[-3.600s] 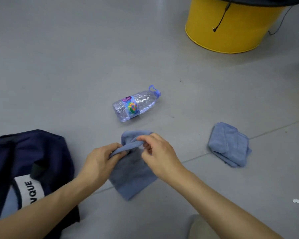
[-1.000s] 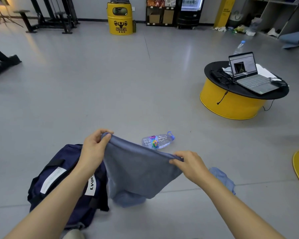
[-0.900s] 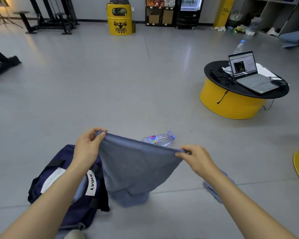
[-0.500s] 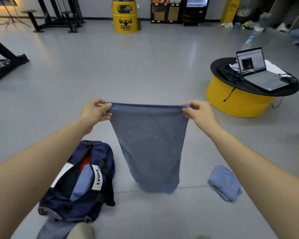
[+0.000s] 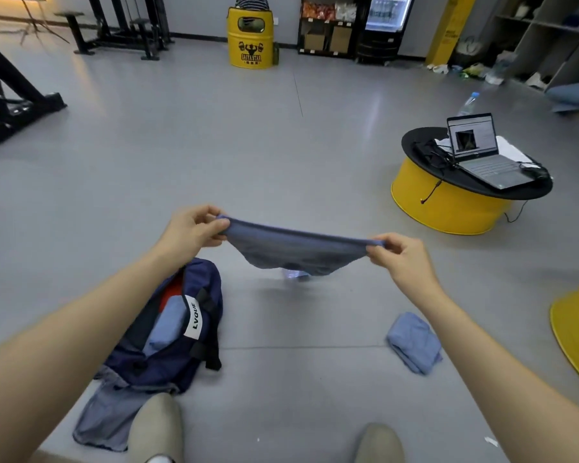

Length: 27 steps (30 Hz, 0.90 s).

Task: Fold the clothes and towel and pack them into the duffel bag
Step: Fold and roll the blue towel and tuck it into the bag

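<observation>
Head view, person standing over a grey floor: below and nearer than the left hand lies the open navy fabric duffel bag (image 5: 208, 282) with a white "LVQUE" label, holding a folded light-blue cloth (image 5: 168, 324) beside something red (image 5: 169, 292); a crumpled grey-blue garment (image 5: 104, 419) spreads on the floor at the bag's near end. The left hand (image 5: 194, 230) pinches one top corner of the blue-grey towel (image 5: 295, 248) between thumb and curled fingers, and the right hand (image 5: 398, 259) pinches the opposite corner in the same way, so the towel hangs in the air between the two hands, sagging in the middle and clear of the floor. A clear plastic bottle (image 5: 293, 274) shows only as a sliver under the towel's lower edge. Below the right hand a second folded light-blue cloth (image 5: 413, 342) rests on the floor, well apart from the bag. Beyond the right hand stands a round yellow table with a black top (image 5: 448, 205) carrying an open grey laptop (image 5: 482, 155)
</observation>
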{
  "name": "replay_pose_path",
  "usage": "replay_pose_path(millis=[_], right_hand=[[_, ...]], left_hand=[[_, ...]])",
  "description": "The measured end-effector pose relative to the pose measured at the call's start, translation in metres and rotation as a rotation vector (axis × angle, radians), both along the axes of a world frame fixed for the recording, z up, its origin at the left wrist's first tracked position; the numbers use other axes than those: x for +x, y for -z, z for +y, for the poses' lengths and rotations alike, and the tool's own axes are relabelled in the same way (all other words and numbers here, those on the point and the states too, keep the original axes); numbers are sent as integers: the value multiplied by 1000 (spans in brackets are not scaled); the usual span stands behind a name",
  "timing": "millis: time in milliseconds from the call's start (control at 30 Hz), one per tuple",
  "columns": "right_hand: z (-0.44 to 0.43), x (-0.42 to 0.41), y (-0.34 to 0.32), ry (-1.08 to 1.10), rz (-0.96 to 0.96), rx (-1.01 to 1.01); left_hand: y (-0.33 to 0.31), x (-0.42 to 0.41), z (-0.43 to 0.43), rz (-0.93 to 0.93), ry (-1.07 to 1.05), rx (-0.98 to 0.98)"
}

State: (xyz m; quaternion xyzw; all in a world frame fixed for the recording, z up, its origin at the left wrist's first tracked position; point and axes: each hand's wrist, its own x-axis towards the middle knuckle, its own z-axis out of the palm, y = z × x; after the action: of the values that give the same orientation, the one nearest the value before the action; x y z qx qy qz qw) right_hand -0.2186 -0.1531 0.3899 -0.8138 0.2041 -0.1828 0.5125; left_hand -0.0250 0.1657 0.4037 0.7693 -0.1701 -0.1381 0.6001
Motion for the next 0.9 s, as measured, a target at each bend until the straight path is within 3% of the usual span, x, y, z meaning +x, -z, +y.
replay_pose_path(millis=[200, 400, 500, 667, 900], right_hand=[[23, -53, 126, 41, 264, 56], [51, -115, 233, 15, 769, 16], [71, -127, 268, -78, 951, 56], [95, -139, 312, -201, 1089, -13], [111, -149, 371, -302, 1196, -25]], left_hand=[[122, -54, 25, 205, 74, 180], [256, -116, 63, 440, 250, 577], [303, -142, 77, 445, 374, 806], [346, -175, 84, 390, 644, 1145], [389, -191, 84, 354, 792, 1226]])
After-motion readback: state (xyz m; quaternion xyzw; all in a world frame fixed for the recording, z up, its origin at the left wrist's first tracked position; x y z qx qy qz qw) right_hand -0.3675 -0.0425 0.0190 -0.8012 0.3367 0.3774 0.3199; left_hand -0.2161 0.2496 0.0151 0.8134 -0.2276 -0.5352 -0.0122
